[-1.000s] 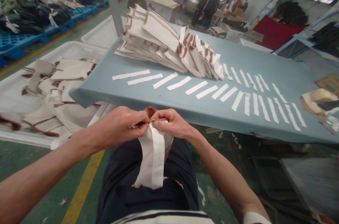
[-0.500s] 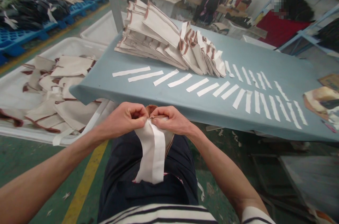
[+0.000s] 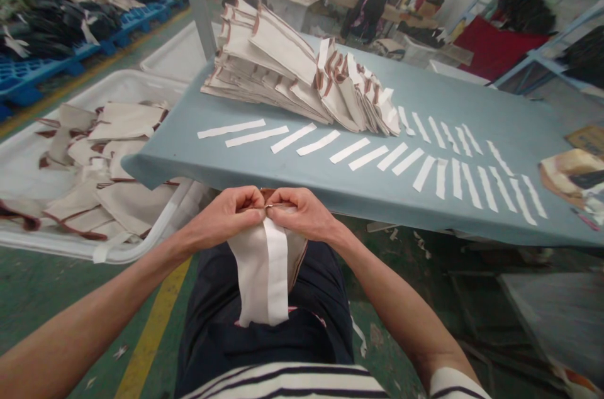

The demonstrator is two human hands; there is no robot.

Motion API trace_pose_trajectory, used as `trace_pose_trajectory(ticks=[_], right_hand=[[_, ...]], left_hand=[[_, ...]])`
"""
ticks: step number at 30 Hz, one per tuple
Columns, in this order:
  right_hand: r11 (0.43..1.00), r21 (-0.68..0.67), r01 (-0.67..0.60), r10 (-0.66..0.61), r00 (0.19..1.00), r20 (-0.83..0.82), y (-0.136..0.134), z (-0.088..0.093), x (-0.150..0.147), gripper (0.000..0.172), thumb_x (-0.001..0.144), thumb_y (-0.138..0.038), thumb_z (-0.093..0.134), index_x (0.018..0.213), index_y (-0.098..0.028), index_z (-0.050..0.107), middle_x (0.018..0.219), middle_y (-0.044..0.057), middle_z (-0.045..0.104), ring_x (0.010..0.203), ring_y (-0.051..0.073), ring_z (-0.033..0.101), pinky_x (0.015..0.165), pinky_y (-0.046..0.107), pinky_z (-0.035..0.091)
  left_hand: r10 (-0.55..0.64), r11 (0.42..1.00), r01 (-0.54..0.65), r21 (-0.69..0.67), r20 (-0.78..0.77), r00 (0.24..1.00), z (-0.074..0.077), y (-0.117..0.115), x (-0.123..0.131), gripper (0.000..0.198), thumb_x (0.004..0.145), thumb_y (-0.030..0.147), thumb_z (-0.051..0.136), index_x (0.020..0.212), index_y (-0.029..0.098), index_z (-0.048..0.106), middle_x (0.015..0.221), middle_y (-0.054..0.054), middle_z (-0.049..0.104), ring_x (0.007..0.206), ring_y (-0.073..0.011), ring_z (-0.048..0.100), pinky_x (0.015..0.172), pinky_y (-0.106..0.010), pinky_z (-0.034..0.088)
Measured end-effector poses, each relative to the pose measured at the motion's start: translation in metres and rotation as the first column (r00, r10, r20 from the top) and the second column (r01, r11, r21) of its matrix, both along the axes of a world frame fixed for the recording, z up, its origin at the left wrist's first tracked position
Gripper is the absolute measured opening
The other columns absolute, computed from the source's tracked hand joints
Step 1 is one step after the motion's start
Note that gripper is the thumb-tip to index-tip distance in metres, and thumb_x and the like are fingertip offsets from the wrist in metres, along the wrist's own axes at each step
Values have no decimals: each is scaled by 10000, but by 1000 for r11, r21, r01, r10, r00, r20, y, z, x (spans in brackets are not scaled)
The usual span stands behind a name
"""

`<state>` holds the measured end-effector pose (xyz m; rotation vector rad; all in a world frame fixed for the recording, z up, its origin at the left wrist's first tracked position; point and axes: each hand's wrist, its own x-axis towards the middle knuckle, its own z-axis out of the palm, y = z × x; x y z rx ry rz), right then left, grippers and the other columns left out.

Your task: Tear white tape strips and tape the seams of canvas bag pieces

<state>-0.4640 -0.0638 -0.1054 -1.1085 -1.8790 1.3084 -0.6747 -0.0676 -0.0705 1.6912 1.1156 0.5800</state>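
Note:
A cream fabric piece (image 3: 251,279) with brown edging hangs down over my lap, in front of the table's edge. My left hand (image 3: 238,213) pinches its top edge, fingers closed. Right beside it, my right hand (image 3: 299,213) grips the same edge, the two thumbs close together. A white strip (image 3: 277,270) runs down the front of the piece from between the hands; its upper end is hidden by my fingers. On the blue-green table (image 3: 189,163) lie several similar white strips (image 3: 349,150) in slanting rows.
A pile of cream fabric pieces (image 3: 283,53) with brown edges lies at the table's back left. On the left stands a white tub (image 3: 160,232) of similar pieces. A metal post (image 3: 195,2) rises behind the table. A person (image 3: 372,2) is in the background.
My left hand has drawn its stretch of the edge slightly left and opened the fabric wider. The hanging piece and strip have shifted a little left. Both hands keep their pinch.

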Motion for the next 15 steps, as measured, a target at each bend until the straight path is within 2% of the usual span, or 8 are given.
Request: trace_pose_trajectory(ticks=[5,10,15], right_hand=[[999,52,8,-12,998,62,-1,4,-2,238,871,-371,634,904,-171,758,789,-18,663,717,123,536,647,219,374],[999,42,13,-17,996,87,-3,5,-1,243,849,-369,608,886,-175,749,792,-17,659,725,129,532,655,230,372],[999,27,26,-29,995,94,-4,6,2,209,804,-346,589,833,-180,713,764,-26,623,705,129,502,659,241,369]], left_hand=[[71,994,-68,89,-28,997,-3,-6,2,153,756,360,563,719,213,543,651,52,494,609,-136,431,539,-242,319],[146,973,-137,185,-38,989,-10,-15,7,105,803,311,514,738,229,505,679,48,496,662,-158,460,595,-274,339],[120,973,-108,202,-49,992,-10,-17,4,113,814,322,498,750,230,510,683,52,491,650,-159,457,597,-280,342]])
